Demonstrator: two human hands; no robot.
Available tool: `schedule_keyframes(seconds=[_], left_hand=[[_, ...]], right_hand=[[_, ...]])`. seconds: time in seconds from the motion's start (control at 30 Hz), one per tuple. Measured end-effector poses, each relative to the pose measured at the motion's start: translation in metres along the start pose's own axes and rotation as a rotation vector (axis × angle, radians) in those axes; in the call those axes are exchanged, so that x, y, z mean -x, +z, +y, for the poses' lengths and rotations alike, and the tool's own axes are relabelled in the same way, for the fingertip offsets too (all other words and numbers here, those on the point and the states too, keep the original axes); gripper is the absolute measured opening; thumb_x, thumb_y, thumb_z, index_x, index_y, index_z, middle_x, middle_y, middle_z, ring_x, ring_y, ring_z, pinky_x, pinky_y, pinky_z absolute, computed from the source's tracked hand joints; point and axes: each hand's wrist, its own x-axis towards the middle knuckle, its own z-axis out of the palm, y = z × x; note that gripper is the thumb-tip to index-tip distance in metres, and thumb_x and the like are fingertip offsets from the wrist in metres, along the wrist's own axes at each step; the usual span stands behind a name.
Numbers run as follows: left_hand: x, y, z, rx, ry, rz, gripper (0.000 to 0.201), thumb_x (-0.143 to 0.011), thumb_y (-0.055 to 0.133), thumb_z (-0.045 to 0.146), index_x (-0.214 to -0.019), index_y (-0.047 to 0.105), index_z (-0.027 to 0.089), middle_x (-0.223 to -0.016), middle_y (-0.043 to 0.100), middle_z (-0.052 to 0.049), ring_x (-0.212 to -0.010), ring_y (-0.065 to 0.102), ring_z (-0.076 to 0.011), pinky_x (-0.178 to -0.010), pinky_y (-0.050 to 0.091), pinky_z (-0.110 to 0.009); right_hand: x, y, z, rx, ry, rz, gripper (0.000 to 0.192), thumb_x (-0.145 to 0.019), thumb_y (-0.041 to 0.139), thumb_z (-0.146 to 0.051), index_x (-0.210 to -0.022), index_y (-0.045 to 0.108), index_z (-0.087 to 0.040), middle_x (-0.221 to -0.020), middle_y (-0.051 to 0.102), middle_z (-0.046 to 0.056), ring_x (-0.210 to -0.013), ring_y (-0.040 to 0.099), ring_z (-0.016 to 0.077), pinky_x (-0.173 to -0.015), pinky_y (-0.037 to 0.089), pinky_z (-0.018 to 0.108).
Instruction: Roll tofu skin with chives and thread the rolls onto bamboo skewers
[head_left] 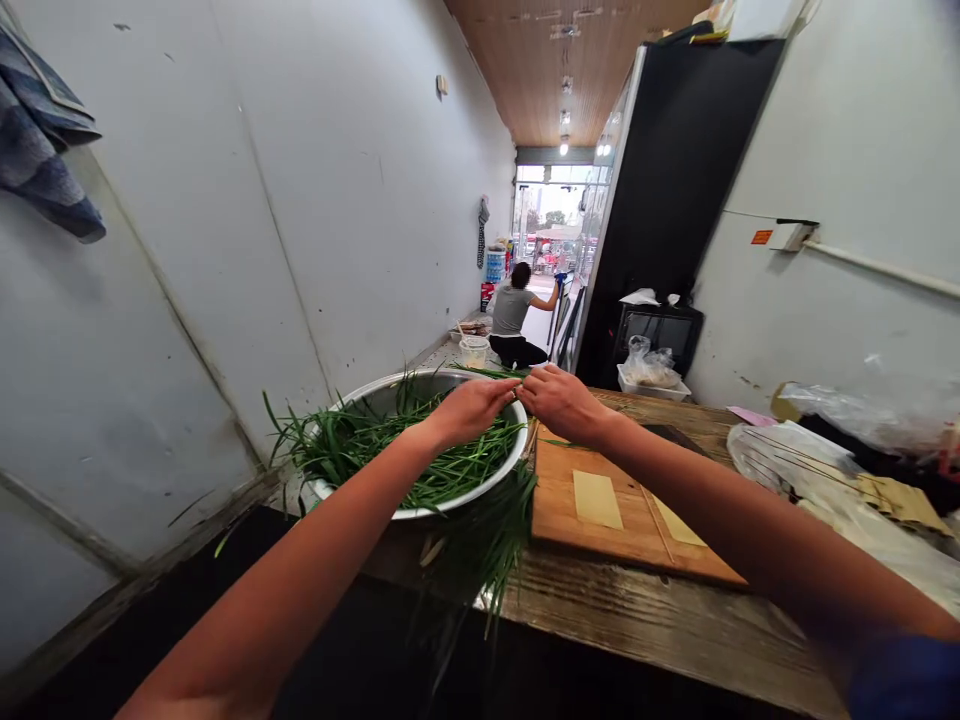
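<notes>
My left hand (474, 408) and my right hand (561, 402) meet above the right rim of a large metal basin (469, 505). Both are closed in a pinch, with thin green chives (487, 372) showing at the fingertips. How many strands they hold is hidden. Long chives (450, 465) fill the basin and spill over its left side. Another bunch (499, 540) hangs down between the basin and a wooden cutting board (559, 455). On the board lie a pale yellow rectangular sheet (598, 499) and a thin skewer (658, 525); a second sheet (679, 522) is partly behind my right forearm.
The worn wooden table (592, 600) has plastic bags (795, 460) and several skewers at its right. A white tray (652, 385) with a bagged item stands at the back. Farther off, a person (511, 315) crouches near a glass door. A white wall (360, 200) runs along the left.
</notes>
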Motion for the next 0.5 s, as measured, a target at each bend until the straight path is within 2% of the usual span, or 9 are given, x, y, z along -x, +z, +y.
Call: schedule_keyframes(seconds=[0.07,0.13,0.2,0.3,0.4,0.5], left_hand=[[-0.005,0.001,0.007,0.102,-0.049,-0.129,0.036,-0.089,0.038,0.028,-0.117,0.056,0.014,-0.096,0.067,-0.005,-0.085,0.059,-0.0154,-0.079,0.044,-0.026],[-0.002,-0.003,0.004,0.168,-0.168,-0.239,0.038,-0.086,0.042,0.031,-0.117,0.056,0.013,-0.081,0.066,-0.003,-0.069,0.056,-0.0133,-0.067,0.043,-0.023],[0.007,-0.012,-0.007,0.224,-0.283,-0.332,0.04,-0.083,0.044,0.034,-0.113,0.058,0.011,-0.068,0.061,0.0,-0.057,0.05,-0.0112,-0.056,0.039,-0.021],[0.027,-0.028,-0.029,0.248,-0.364,-0.405,0.044,-0.083,0.041,0.044,-0.105,0.062,0.011,-0.06,0.053,0.002,-0.053,0.042,-0.0099,-0.051,0.032,-0.02],[0.044,-0.039,-0.048,0.131,-0.398,-0.447,0.044,-0.083,0.038,0.046,-0.093,0.065,0.012,-0.058,0.05,0.002,-0.053,0.039,-0.01,-0.051,0.03,-0.02],[0.051,-0.041,-0.062,-0.108,-0.418,-0.508,0.037,-0.082,0.038,0.036,-0.076,0.066,0.013,-0.061,0.054,-0.001,-0.055,0.042,-0.011,-0.052,0.029,-0.021]], right_hand=[[0.007,-0.001,0.001,-0.015,0.033,0.01,0.03,-0.094,0.029,-0.016,-0.098,0.059,-0.01,-0.09,0.059,0.012,-0.087,0.049,0.0204,-0.078,0.031,0.032],[0.007,0.003,0.004,-0.058,0.087,0.012,0.027,-0.093,0.032,-0.015,-0.099,0.059,-0.011,-0.092,0.06,0.012,-0.088,0.049,0.0199,-0.078,0.032,0.031],[0.001,0.013,0.004,-0.13,0.149,0.019,0.024,-0.092,0.036,-0.015,-0.098,0.059,-0.012,-0.092,0.061,0.011,-0.089,0.051,0.0192,-0.078,0.033,0.03],[-0.017,0.035,-0.008,-0.292,0.188,0.041,0.024,-0.092,0.039,-0.019,-0.097,0.062,-0.015,-0.092,0.063,0.008,-0.089,0.053,0.0174,-0.079,0.035,0.027],[-0.037,0.058,-0.027,-0.451,0.149,0.012,0.024,-0.09,0.043,-0.021,-0.102,0.063,-0.018,-0.096,0.065,0.005,-0.092,0.056,0.0154,-0.081,0.037,0.024],[-0.049,0.073,-0.038,-0.479,0.174,-0.144,0.02,-0.083,0.053,-0.023,-0.099,0.066,-0.019,-0.096,0.066,0.006,-0.094,0.058,0.0176,-0.082,0.04,0.026]])
